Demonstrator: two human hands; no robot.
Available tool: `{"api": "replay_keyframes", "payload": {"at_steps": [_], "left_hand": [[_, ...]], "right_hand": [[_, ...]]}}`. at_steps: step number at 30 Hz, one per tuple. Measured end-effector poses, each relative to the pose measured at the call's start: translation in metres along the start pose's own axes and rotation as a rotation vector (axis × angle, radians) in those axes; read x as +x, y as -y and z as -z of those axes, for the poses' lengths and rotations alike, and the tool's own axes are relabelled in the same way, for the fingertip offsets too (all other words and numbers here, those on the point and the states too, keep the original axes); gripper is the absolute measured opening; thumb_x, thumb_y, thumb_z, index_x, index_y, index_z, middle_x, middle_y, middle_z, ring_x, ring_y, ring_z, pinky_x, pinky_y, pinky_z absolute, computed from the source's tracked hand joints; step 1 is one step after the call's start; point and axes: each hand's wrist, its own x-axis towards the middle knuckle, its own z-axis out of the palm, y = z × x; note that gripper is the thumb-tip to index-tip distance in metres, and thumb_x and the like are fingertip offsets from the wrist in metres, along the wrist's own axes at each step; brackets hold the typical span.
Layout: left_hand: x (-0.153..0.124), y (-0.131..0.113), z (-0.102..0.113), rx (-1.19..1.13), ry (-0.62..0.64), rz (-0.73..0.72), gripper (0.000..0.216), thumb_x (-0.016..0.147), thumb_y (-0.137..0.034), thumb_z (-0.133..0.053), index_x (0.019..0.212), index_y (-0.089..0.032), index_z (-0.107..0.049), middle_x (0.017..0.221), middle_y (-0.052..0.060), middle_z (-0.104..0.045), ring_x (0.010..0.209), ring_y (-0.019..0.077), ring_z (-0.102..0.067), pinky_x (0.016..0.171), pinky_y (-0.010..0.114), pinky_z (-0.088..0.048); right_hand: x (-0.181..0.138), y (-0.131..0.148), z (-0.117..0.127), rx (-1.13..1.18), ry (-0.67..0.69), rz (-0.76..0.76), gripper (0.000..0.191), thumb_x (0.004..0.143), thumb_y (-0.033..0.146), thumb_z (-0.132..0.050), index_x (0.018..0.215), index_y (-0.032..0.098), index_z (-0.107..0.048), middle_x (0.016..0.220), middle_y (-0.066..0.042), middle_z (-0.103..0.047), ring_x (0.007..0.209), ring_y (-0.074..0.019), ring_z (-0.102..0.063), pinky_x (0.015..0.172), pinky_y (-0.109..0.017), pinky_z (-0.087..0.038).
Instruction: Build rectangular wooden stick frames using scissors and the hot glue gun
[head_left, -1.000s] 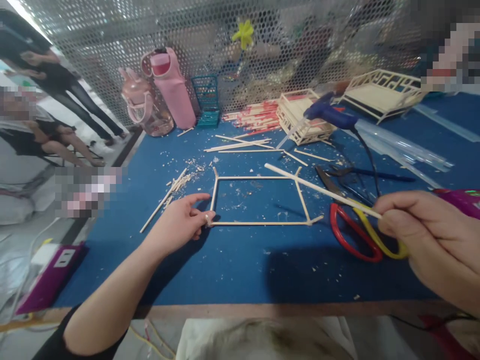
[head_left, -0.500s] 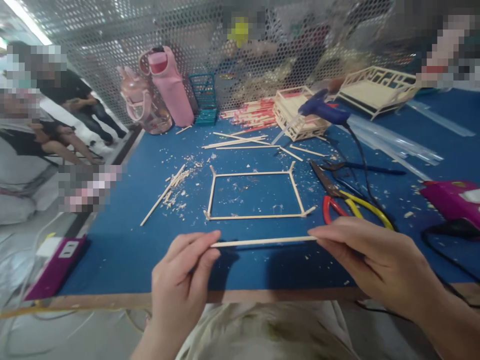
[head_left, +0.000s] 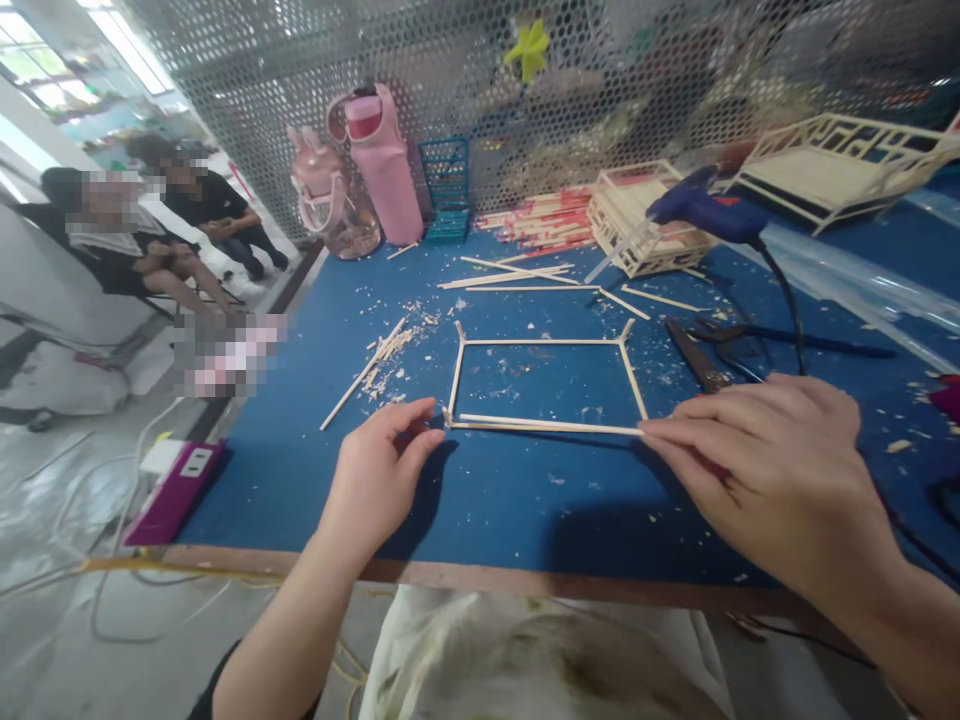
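Observation:
A rectangle of thin wooden sticks lies flat on the blue table. A loose wooden stick rests along the rectangle's near side. My right hand pinches that stick's right end at the rectangle's near right corner. My left hand sits just left of the near left corner, thumb and forefinger apart, their tips beside the stick's left end and holding nothing.
Black-jawed pliers lie partly under my right hand. A blue glue gun leans on a small stick model. Loose sticks, a pink bottle and a teal basket stand further back. People sit at the left.
Both hands carried the stick from in front of me down onto the rectangle's near side. My left hand has let go of its end. The view shifted left.

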Motion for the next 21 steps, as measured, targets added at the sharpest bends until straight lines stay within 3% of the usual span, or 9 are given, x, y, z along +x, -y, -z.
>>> {"api": "replay_keyframes", "payload": {"at_steps": [6, 21], "left_hand": [[0.011, -0.004, -0.004, 0.000, 0.048, 0.030, 0.021, 0.078, -0.030, -0.063, 0.095, -0.023, -0.075, 0.097, 0.003, -0.076, 0.089, 0.0224, -0.068, 0.088, 0.037, -0.051], [0.010, -0.001, -0.010, -0.032, 0.010, 0.015, 0.017, 0.080, -0.029, -0.065, 0.091, -0.025, -0.077, 0.092, 0.001, -0.077, 0.085, 0.0223, -0.070, 0.084, 0.036, -0.054]], "right_hand": [[0.005, 0.003, -0.003, -0.055, -0.040, 0.072, 0.022, 0.088, 0.025, -0.054, 0.072, 0.030, -0.068, 0.072, -0.004, -0.069, 0.073, -0.0261, -0.060, 0.088, -0.057, -0.036], [0.007, 0.001, -0.005, -0.059, -0.023, 0.104, 0.023, 0.089, 0.023, -0.053, 0.074, 0.028, -0.070, 0.073, -0.006, -0.069, 0.074, -0.0275, -0.060, 0.087, -0.058, -0.035]]}}
